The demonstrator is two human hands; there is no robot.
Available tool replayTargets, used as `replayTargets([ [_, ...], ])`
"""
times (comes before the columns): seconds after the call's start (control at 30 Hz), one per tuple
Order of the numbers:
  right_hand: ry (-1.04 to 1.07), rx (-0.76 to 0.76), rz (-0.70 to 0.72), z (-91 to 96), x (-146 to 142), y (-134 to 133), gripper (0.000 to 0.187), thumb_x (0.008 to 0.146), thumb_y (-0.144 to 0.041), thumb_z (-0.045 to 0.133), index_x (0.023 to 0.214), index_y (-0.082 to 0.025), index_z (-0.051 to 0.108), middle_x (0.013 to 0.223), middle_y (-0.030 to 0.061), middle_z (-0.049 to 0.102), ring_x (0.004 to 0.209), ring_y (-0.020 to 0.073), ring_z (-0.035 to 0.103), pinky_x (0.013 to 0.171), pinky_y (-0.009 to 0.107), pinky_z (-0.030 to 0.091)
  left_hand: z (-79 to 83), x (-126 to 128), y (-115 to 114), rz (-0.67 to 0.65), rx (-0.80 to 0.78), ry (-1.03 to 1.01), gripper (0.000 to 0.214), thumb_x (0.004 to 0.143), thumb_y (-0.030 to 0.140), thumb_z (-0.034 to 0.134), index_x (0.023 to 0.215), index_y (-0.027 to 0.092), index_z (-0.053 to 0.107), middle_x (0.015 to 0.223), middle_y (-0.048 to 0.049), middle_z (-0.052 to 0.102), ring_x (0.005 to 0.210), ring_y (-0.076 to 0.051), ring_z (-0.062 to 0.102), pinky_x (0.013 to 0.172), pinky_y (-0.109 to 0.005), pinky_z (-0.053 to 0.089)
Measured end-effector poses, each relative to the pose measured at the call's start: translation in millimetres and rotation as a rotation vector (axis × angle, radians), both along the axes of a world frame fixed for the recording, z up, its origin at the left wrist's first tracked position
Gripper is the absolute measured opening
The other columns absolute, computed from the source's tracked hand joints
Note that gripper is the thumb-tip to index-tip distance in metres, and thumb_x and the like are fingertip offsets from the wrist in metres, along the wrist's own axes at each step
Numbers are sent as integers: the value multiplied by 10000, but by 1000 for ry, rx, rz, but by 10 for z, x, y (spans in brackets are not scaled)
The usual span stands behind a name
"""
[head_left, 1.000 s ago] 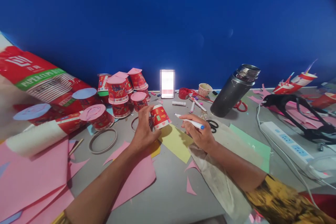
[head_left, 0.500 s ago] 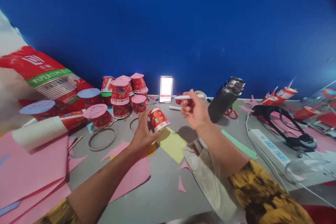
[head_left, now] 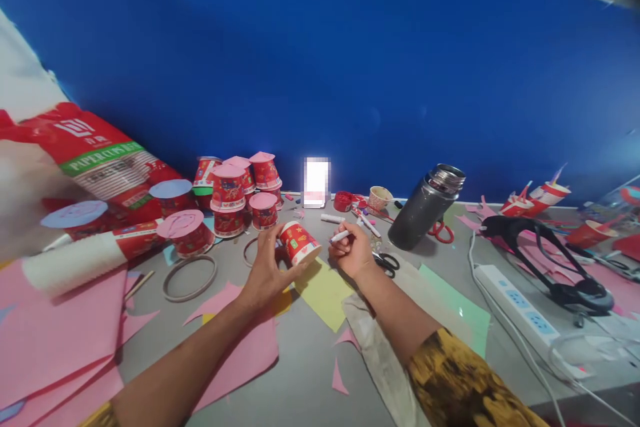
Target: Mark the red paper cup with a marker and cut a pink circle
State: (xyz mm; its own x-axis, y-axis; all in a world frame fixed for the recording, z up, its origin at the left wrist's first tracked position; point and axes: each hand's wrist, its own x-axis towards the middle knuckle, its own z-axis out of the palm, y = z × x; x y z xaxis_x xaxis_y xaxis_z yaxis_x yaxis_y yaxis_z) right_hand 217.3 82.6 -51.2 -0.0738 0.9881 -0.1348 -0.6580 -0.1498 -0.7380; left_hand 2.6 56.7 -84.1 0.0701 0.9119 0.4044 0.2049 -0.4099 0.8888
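My left hand (head_left: 270,262) is closed around a red paper cup (head_left: 299,244) with a gold and white print, which is tilted with its pale rim toward the lower right. In my right hand (head_left: 354,250) I grip a white marker (head_left: 340,235), its end pointing left toward the cup. Under the cup and between the hands lies a yellow paper sheet (head_left: 325,297). Just beyond the right hand rests another white marker (head_left: 331,218). Black-handled scissors (head_left: 387,262) lie partly hidden behind my right wrist.
Red cups topped with pink paper (head_left: 229,188) stand stacked at the left back. A dark open flask (head_left: 423,210) leans at the right. Farther right are a power strip (head_left: 517,300) and a black strap frame (head_left: 535,247). Pink paper (head_left: 65,327) covers the left side; a phone (head_left: 316,183) glows at the back.
My right hand has come down and left with the marker, closer to the cup. The marker now slants instead of lying level. The left hand keeps hold of the cup.
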Motion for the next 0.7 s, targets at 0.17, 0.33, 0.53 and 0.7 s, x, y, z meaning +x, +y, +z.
replayTargets([
  [0.17, 75, -9, 144, 57, 34, -79, 334, 744, -288, 764, 624, -214, 460, 462, -125, 334, 422, 47, 152, 426, 168, 198, 3, -23, 28, 62, 118, 97, 805, 729, 257, 843, 1461, 335, 516, 1434, -135, 511, 1385, -383, 564, 1008, -557, 636],
  [0.33, 131, 1, 244, 65, 49, -102, 307, 737, -242, 758, 594, -198, 490, 475, -96, 390, 447, 56, 184, 448, 182, 222, 51, -50, 78, 119, 171, 188, 860, 724, 232, 830, 1508, 286, 481, 1481, -150, 472, 1429, -395, 523, 1061, -567, 616],
  [0.53, 152, 31, 294, -25, -51, -152, 170, 769, -277, 810, 803, -178, 677, 563, -56, 564, 459, 74, 306, 480, 204, 242, 11, -31, 75, 87, 118, 194, 804, 761, 212, 773, 1500, 292, 467, 1505, -149, 468, 1450, -393, 518, 1120, -593, 576],
  [0.7, 103, 12, 268, -88, -139, -238, 333, 724, -389, 890, 679, -199, 619, 504, -72, 533, 428, 68, 289, 454, 221, 250, 67, -41, -36, 53, -54, 84, 803, 798, 318, 832, 1508, 299, 457, 1552, -139, 452, 1383, -361, 596, 1084, -556, 605],
])
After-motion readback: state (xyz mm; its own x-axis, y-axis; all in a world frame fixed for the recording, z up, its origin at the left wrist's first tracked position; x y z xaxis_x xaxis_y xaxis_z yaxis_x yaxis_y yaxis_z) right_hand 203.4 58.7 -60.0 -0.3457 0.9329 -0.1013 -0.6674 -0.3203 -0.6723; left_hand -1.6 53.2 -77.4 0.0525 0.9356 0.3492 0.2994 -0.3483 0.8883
